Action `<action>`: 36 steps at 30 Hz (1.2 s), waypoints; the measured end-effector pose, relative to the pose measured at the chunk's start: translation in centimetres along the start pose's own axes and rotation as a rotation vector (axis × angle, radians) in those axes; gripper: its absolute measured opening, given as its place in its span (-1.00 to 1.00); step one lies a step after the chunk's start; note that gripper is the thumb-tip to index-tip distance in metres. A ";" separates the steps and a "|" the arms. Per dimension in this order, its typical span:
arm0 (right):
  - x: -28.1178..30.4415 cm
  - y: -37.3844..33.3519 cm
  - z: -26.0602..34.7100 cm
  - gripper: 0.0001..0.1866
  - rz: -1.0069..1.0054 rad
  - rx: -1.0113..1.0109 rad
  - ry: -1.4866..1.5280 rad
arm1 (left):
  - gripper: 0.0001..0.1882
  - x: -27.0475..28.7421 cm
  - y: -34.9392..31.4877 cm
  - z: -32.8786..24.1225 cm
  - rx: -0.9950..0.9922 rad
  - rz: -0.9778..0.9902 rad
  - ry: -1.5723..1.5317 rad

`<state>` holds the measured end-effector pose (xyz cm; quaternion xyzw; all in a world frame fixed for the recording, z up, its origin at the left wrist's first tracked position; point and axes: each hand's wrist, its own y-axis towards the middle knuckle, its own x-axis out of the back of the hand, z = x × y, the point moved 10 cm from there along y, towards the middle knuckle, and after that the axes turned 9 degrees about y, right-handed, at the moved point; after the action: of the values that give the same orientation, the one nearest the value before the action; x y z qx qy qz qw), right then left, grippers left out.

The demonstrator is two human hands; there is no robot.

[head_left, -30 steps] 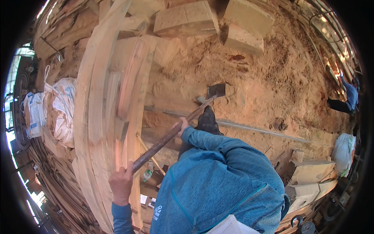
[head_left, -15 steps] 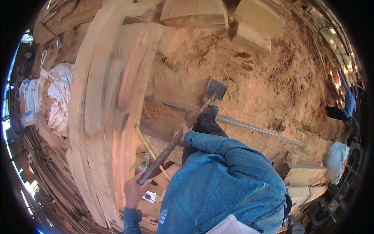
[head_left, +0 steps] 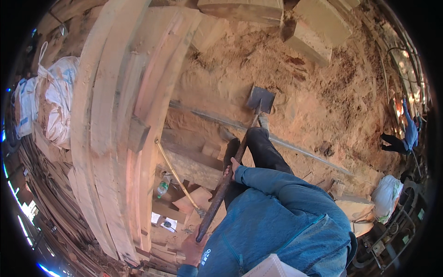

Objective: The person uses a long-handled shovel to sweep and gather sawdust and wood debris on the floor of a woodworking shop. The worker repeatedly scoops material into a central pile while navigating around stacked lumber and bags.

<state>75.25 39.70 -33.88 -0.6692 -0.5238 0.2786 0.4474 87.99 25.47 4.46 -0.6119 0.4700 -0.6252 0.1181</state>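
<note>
Both my hands hold a shovel with a long dark wooden shaft (head_left: 218, 202). My left hand (head_left: 191, 245) is closed round the rear end of the shaft, close to my body. Further forward, my right hand (head_left: 234, 169) is wrapped round the middle of it. The flat grey shovel blade (head_left: 261, 99) lies on the reddish-brown sawdust or soil (head_left: 221, 76), just beyond my foot. Part of the left hand's grip is hidden by the shaft and my blue jacket (head_left: 277, 221).
Long timber beams (head_left: 108, 120) run along my left. A thin yellowish stick (head_left: 177, 175) leans beside them, near a green-labelled bottle (head_left: 162, 188). A metal rail (head_left: 295, 147) crosses the ground. Wooden blocks (head_left: 307, 44) lie ahead; white sacks (head_left: 62, 101) stand left. Another person (head_left: 408, 131) is far right.
The shaft's rear end has swung right and nearer to me with my left hand, so the shovel points more straight ahead. Its blade has shifted slightly right and forward in view.
</note>
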 end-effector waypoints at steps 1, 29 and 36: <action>0.9 0.0 0.3 -0.40 -0.045 -0.003 -0.001 | -0.47 -1.1 -0.3 0.3 0.028 0.050 0.200; 1.1 4.6 3.5 -0.53 0.011 0.186 -0.022 | -0.46 -3.6 -0.6 3.2 -0.060 -0.022 0.166; 1.5 3.6 3.3 -0.54 0.021 0.189 0.002 | -0.49 -2.3 -1.8 2.2 -0.101 -0.098 0.080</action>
<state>74.59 41.94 -38.43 -0.6298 -0.4876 0.3309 0.5061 91.23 27.15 3.85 -0.6138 0.4749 -0.6296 0.0375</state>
